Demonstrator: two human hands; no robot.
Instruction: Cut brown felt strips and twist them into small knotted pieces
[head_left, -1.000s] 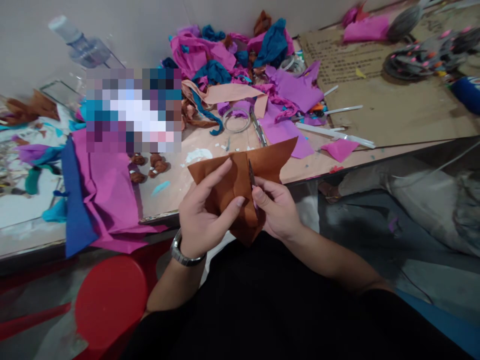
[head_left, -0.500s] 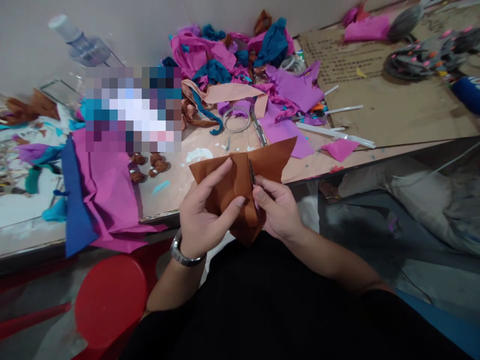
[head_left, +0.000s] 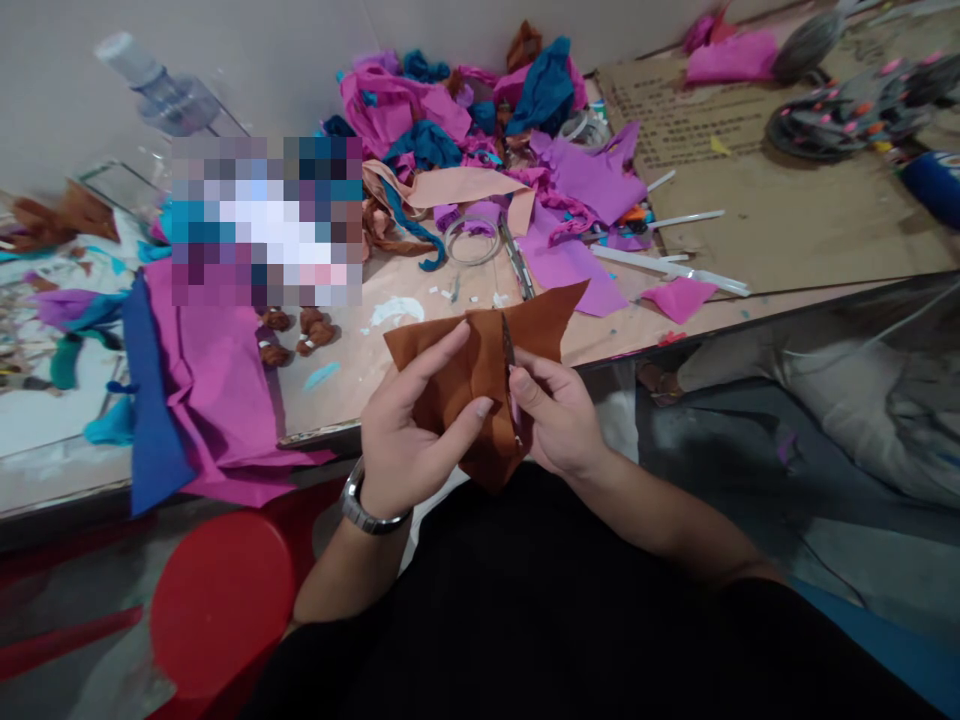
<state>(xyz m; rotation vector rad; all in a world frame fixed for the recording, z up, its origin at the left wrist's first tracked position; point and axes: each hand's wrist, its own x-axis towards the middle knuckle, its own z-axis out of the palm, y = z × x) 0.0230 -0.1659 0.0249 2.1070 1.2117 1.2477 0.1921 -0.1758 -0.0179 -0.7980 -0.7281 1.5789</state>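
A brown sheet of crepe-like paper is held up over the table's near edge, between both hands. My left hand, with a wristwatch, pinches the sheet's left half between thumb and fingers. My right hand is closed round a pair of scissors, whose blades stand upright in a slit in the middle of the sheet. The scissor handles are hidden inside the fist.
A heap of pink, purple, blue and tan paper scraps covers the table's back. A tape ring, white sticks, folded pink and blue sheets and a plastic bottle lie around. A red stool stands at lower left.
The scissor blades have crept a little further up the brown sheet, and the sheet's right flap has folded in slightly. Both hands stay in place.
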